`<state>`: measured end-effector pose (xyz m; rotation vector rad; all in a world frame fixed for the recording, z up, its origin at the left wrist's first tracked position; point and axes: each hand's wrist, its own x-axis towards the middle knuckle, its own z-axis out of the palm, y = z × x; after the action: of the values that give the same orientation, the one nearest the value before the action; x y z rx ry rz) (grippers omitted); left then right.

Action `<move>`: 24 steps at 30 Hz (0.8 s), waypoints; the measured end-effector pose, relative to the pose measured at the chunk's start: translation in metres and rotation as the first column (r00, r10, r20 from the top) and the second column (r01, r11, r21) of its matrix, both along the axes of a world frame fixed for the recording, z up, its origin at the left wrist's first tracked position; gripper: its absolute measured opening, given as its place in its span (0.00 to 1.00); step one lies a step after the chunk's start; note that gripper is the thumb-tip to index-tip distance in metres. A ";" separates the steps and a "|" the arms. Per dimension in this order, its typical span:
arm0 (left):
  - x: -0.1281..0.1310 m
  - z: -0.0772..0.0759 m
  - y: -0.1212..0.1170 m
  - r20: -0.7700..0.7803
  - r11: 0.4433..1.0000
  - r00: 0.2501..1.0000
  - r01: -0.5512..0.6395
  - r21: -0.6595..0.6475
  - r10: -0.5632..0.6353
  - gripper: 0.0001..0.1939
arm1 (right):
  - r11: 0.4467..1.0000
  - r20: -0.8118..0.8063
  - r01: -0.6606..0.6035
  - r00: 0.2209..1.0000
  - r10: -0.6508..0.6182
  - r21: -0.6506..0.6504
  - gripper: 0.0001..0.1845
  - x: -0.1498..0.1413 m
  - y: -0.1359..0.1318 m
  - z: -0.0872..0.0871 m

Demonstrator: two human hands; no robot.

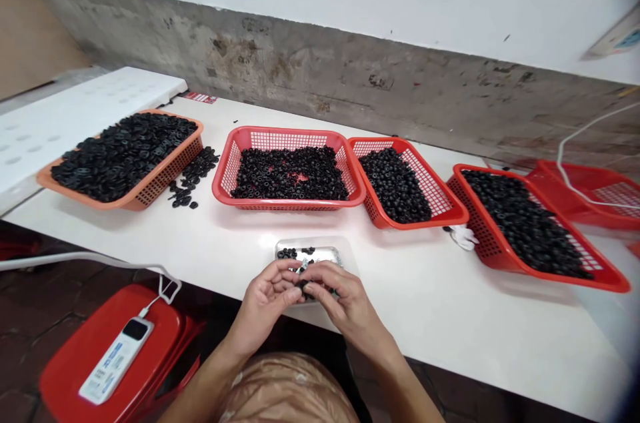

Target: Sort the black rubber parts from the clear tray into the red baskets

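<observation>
My left hand [270, 295] and my right hand [345, 296] meet over the front of a shallow clear tray [350, 251]. Pinched between the fingertips of both is a small black part [303, 285], too small and covered to name more exactly. Inside the tray, beyond my fingers, lie several black rings [287, 253] and some small shiny pieces. Straight behind the tray stands a red basket [287, 204] of small black rings. To its right, another red basket [383, 219] holds chunkier black parts.
At the left, an orange basket [143, 199] is heaped with flat black parts, with loose ones [197, 168] spilled beside it. A further red basket [493, 256] stands right, near a crumpled white tissue [464, 237]. A red stool [165, 323] bears a white power bank [116, 361] with a cable.
</observation>
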<state>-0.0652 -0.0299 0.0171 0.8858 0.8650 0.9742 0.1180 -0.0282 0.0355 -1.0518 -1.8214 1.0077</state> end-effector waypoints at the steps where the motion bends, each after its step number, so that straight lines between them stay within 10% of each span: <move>1: 0.000 0.000 0.000 0.000 1.000 1.000 0.000 -0.001 0.000 0.17 | 1.000 0.022 -0.005 1.000 0.004 0.029 0.11 0.000 -0.001 0.001; 12: 0.001 0.005 0.001 0.009 0.997 0.998 -0.069 -0.043 0.069 0.17 | 0.806 0.319 0.045 0.904 -0.284 0.590 0.18 -0.011 -0.012 -0.009; 19: -0.002 0.008 -0.001 -0.090 0.998 0.994 0.065 0.014 -0.063 0.12 | 0.778 0.364 0.031 0.871 -0.329 0.628 0.17 -0.013 -0.014 -0.003; 24: -0.003 0.007 -0.002 -0.075 0.997 0.994 0.078 0.001 -0.078 0.11 | 0.887 0.253 0.010 0.957 -0.143 0.462 0.17 -0.006 -0.014 0.001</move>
<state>-0.0685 -0.0317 0.0245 0.9572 0.8859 0.8801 0.1123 -0.0421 0.0370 -0.9927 -2.0900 0.3531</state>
